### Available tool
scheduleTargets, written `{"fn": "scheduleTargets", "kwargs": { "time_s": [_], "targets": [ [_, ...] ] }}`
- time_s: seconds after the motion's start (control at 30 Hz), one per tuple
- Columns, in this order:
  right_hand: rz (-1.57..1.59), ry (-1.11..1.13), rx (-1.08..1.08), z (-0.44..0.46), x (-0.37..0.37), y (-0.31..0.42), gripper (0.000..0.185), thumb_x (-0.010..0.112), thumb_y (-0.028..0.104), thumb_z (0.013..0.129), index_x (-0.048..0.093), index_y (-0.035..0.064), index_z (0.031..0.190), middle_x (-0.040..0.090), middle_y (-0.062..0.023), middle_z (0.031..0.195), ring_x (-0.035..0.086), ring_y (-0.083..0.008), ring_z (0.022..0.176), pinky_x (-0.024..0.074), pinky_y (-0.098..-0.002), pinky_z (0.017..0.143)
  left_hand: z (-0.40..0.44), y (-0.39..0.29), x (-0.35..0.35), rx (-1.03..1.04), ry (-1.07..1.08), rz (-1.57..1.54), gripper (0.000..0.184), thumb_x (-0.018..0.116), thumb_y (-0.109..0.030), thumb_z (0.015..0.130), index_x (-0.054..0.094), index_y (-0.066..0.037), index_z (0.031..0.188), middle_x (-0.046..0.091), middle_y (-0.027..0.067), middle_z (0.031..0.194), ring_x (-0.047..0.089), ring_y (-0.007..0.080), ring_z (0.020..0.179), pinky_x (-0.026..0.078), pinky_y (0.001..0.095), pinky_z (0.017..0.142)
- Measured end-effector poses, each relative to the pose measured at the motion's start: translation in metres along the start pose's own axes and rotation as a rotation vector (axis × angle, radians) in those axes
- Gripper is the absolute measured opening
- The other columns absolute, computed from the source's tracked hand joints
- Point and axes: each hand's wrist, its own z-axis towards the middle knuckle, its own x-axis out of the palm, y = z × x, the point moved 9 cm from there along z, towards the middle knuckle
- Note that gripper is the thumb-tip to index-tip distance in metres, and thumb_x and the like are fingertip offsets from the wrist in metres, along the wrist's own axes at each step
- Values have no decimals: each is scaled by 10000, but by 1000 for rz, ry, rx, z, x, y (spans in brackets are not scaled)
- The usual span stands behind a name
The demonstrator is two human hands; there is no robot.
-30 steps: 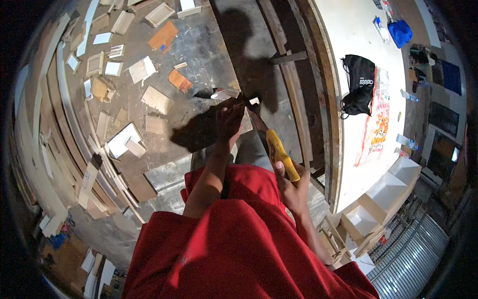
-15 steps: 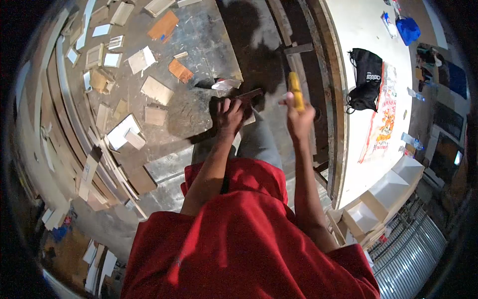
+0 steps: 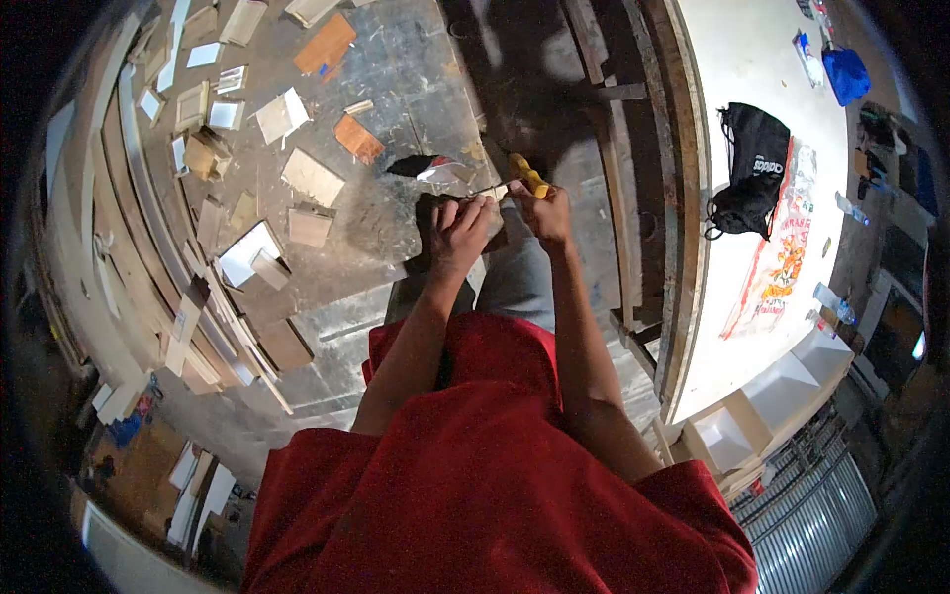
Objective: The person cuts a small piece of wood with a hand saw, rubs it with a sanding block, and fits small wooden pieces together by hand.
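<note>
My left hand (image 3: 460, 228) is closed, its curled fingers pressed on a small wood piece (image 3: 498, 189) in front of my knees. Much of that piece lies hidden under the fingers or in shadow. Wrapped round a yellow-handled tool (image 3: 531, 176), my right hand (image 3: 546, 213) is just to the right of my left, close to the wood. The tool's working end is too small and shaded for me to name its kind. Beyond my left hand, a crumpled pale and dark scrap (image 3: 440, 171) lies on the work surface.
Wood offcuts and small panels, such as an orange-brown block (image 3: 357, 140) and a pale board (image 3: 312, 176), lie scattered at left. Long planks (image 3: 148, 218) line the left side. At right, a white tabletop (image 3: 708, 346) bears a black drawstring bag (image 3: 754, 163) and a printed sack (image 3: 782, 252).
My right hand has swung left and down with the yellow-handled tool, from out at the right to beside my left hand. My left hand stays at nearly the same spot.
</note>
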Motion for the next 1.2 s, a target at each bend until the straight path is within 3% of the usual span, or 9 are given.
{"fn": "scheduleTargets", "kwargs": {
  "time_s": [0.33,0.6,0.83,1.07,1.2],
  "targets": [
    [75,175,60,19,2,-15,298,715,277,901,573,116,695,483,54,567,389,-47,455,256,-255,423,-3,0,7,11,-4,15,227,707,-129,767,722,-128,993,631,-58,999,563,182,838,439,380,712],
    [159,193,112,17,3,-15,295,711,290,909,602,90,721,496,62,597,383,-55,484,248,-264,443,-1,-4,7,16,13,83,145,703,-139,814,738,-131,954,649,-66,1003,570,169,840,441,359,713],
    [315,215,116,17,11,-21,245,702,267,913,616,93,763,522,51,616,416,-60,493,279,-266,446,-5,-6,9,33,39,81,181,701,-136,806,732,-136,984,650,-68,1026,575,177,853,448,358,730],
    [344,176,141,17,8,-35,284,712,287,902,604,99,719,506,44,579,397,-62,447,264,-266,421,-10,-6,11,8,9,67,204,686,-130,796,723,-137,997,645,-66,1060,563,191,854,445,372,735],
    [248,159,129,15,5,-28,271,690,262,920,636,45,766,498,29,565,411,-72,465,283,-256,433,-2,-7,3,1,-17,36,203,683,-119,786,713,-133,986,647,-46,1031,556,200,848,423,384,742]
  ]
}}
